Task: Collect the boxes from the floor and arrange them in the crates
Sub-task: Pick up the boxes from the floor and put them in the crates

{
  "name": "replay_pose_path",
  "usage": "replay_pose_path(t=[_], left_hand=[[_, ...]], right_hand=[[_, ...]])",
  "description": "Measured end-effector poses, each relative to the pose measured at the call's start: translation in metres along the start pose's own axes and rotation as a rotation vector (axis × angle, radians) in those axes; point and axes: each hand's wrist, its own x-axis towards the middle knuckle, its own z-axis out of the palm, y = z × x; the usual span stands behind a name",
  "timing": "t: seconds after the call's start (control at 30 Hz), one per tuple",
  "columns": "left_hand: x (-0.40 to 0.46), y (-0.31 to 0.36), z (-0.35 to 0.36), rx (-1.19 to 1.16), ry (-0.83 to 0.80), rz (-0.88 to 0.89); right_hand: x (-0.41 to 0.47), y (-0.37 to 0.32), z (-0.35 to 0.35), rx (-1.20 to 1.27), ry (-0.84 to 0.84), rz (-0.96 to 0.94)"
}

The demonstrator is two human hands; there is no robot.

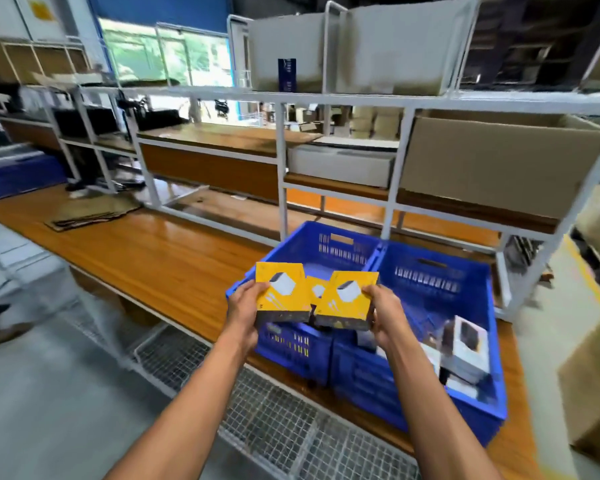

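**Q:** Holding what, exactly, and where?

**A:** Two bare arms reach forward from the near edge of the view. The left hand (245, 308) grips a yellow box (280, 292) by its left edge, thumb on the printed face. The right hand (385, 315) grips a second yellow box (343, 299) by its right edge. Both boxes are held up, side by side, over the near rim of the left blue crate (323, 251). A third yellow box (316, 289) peeks out between them; whether it sits in that crate or is also being held, I cannot tell.

**Q:** And the other crate?

**A:** The right blue crate (465, 292) touches the first on a long wooden bench (146, 251). It holds dark and white boxes (468, 344) at its near end.

**Q:** What could go wrong?

**A:** Each box is held by one edge only, so a loosened thumb could let it tip and fall crooked, or onto the wire mesh rack (274, 410) below the bench. Lowering both together may knock them against each other or the crate wall.
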Motion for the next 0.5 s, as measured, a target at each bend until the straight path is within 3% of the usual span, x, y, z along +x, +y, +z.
replay_pose_path(t=[0.17, 0.37, 0.5], left_hand=[[0.075, 0.022, 0.016, 0.146, 0.045, -0.02], [0.146, 0.029, 0.042, 0.285, 0.006, -0.178], [0.169, 0.02, 0.046, 0.434, 0.043, -0.197]], right_hand=[[0.075, -0.014, 0.039, -0.164, -0.018, -0.005], [0.144, -0.02, 0.062, -0.32, -0.093, 0.095], [0.157, -0.025, 0.064, -0.539, -0.034, 0.083]])
